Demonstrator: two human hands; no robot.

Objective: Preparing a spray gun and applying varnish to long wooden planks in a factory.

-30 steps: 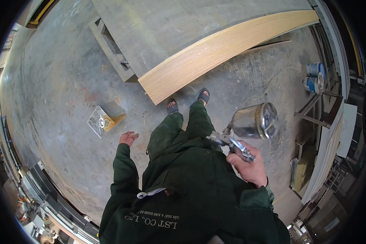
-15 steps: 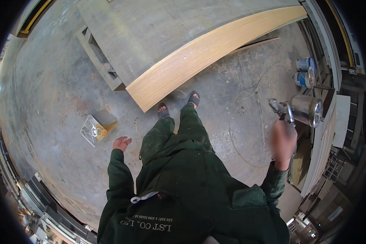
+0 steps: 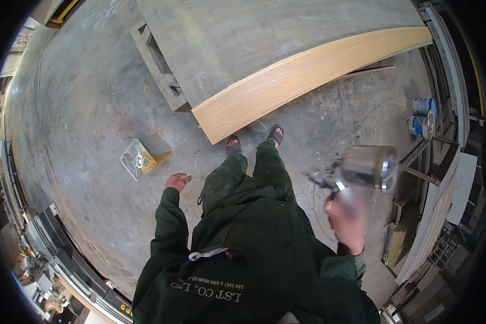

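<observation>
My right hand [image 3: 349, 221], smeared by motion, is closed round the handle of a spray gun [image 3: 329, 175]. The gun carries a metal cup [image 3: 370, 166], which lies sideways to the right of its nozzle end. Hanging beside my left leg, my left hand [image 3: 178, 182] holds nothing; its fingers are loosely bent and apart. A long light-brown wooden board [image 3: 286, 78] rests in front of my feet, along the near edge of a large grey flat surface [image 3: 243, 32].
A clear plastic container [image 3: 140, 159] with a yellowish stain beside it lies on the concrete floor at left. Blue-and-white cans [image 3: 422, 125] stand at right near a dark metal frame [image 3: 424, 162]. A thin hose [image 3: 318, 216] trails over the floor. Stacked panels [image 3: 432, 232] line the right side.
My right hand has swung the spray gun leftward and nearer my body. The view has shifted, so the board and floor things sit farther right. My left hand still hangs by my side.
</observation>
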